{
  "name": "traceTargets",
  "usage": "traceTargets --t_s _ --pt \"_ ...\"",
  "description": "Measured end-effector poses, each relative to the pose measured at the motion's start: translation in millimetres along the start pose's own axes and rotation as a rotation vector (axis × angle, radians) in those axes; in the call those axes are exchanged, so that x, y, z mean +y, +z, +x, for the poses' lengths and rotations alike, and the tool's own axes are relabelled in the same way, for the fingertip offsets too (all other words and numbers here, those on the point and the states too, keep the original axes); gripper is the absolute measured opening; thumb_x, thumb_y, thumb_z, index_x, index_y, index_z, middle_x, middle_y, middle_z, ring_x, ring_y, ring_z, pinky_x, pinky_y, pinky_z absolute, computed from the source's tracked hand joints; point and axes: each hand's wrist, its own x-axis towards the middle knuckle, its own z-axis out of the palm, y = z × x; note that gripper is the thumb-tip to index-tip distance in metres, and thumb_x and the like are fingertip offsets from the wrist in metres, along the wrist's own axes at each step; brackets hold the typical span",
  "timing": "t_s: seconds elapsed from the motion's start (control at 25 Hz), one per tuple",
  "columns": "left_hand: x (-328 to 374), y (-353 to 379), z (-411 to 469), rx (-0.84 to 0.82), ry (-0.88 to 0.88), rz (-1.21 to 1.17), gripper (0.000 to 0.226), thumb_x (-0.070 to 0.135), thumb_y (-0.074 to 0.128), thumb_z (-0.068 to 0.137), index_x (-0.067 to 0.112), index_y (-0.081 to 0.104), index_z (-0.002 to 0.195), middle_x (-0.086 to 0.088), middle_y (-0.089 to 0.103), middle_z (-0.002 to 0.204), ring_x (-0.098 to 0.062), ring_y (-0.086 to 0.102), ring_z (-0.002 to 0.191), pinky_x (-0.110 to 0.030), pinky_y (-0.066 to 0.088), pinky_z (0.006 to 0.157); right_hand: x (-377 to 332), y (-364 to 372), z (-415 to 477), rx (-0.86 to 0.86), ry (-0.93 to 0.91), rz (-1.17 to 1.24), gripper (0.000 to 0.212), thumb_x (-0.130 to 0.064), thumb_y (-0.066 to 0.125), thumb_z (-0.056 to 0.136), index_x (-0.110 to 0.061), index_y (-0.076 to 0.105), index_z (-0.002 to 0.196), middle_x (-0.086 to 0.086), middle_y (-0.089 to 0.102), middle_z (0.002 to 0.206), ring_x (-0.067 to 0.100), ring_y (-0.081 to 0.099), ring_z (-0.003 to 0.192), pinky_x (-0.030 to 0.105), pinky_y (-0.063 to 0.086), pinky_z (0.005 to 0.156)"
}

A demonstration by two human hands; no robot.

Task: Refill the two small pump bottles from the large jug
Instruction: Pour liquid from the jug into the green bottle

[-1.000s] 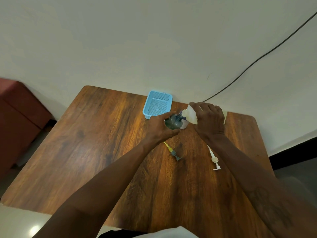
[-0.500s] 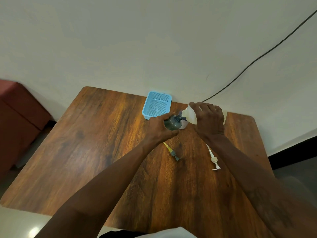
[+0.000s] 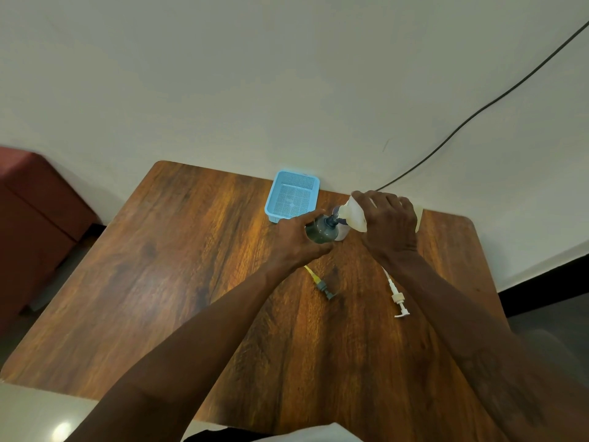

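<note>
My right hand (image 3: pixel 387 223) grips the large whitish jug (image 3: pixel 353 215), which is tilted to the left with its spout over the mouth of a small dark pump bottle (image 3: pixel 320 231). My left hand (image 3: pixel 296 242) holds that dark bottle upright on the wooden table (image 3: pixel 191 266). A second small whitish bottle (image 3: pixel 343 232) stands right behind the dark one, mostly hidden under the jug. Two pump heads lie loose on the table: a dark one with a yellow tube (image 3: pixel 320 282) and a white one (image 3: pixel 396 298).
A light blue perforated basket (image 3: pixel 291 196) sits at the table's far edge against the wall, just left of the bottles. A black cable (image 3: pixel 478 113) runs up the wall at the right. A reddish-brown seat (image 3: pixel 32 218) stands left of the table.
</note>
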Motion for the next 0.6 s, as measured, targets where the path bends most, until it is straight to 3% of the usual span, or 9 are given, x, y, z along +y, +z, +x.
traceTargets --t_s 0.24,0.6 --pt "-0.5 2.0 -0.9 0.012 0.016 -0.011 0.071 0.034 0.093 0.068 0.025 0.064 0.133 0.006 0.068 0.121 -0.006 0.057 0.110 -0.012 0.042 0.082 0.7 1.7 -0.9 0.000 -0.009 -0.009 0.071 -0.027 0.088 0.070 -0.017 0.058 0.134 0.012 0.067 0.126 0.035 0.064 0.109 0.053 0.050 0.095" --pt "-2.2 3.7 1.3 0.014 0.009 -0.006 0.071 0.035 0.093 0.067 0.025 0.065 0.132 0.007 0.067 0.123 -0.004 0.054 0.111 -0.009 0.044 0.085 1.8 -0.9 0.4 0.008 -0.013 -0.008 0.068 -0.029 0.086 0.073 -0.017 0.058 0.134 0.012 0.066 0.126 0.035 0.064 0.109 0.052 0.049 0.094"
